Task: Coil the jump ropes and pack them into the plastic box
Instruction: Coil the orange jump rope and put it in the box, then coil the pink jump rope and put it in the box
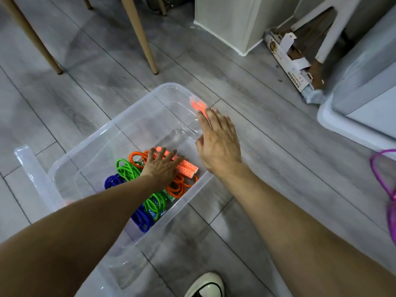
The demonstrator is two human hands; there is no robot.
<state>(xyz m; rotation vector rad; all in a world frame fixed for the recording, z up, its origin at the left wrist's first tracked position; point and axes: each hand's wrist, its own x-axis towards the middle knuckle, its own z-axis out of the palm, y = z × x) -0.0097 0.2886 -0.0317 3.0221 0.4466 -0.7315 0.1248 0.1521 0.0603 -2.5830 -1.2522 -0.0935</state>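
The plastic box [120,129] stands open on the grey floor [267,146], with its long axis going from near left to far right. Its far half holds nothing, so there is open room there; the ropes fill only the near half. An orange clip [196,103] sits on the far right rim.

The left hand [161,166] is down inside the box with straight, spread fingers, and it presses flat on the orange jump rope [179,186]. The two orange handles [187,167] lie side by side under the fingers, pointing to the right wall of the box and nearly touching it. The orange cord is coiled just near the hand. Beside it lie the green jump rope [128,170] and the blue jump rope [140,219], both coiled, along the near long wall.

The right hand [217,144] is above the right rim of the box, fingers straight and pointing to the orange clip. It holds nothing; if the fingertips touch the clip I cannot tell, because the picture is blurred there.

A purple jump rope [383,174] lies on the floor well apart at the right edge. Wooden chair legs [141,35] stand beyond the box, and a shoe [206,286] is just near its near corner
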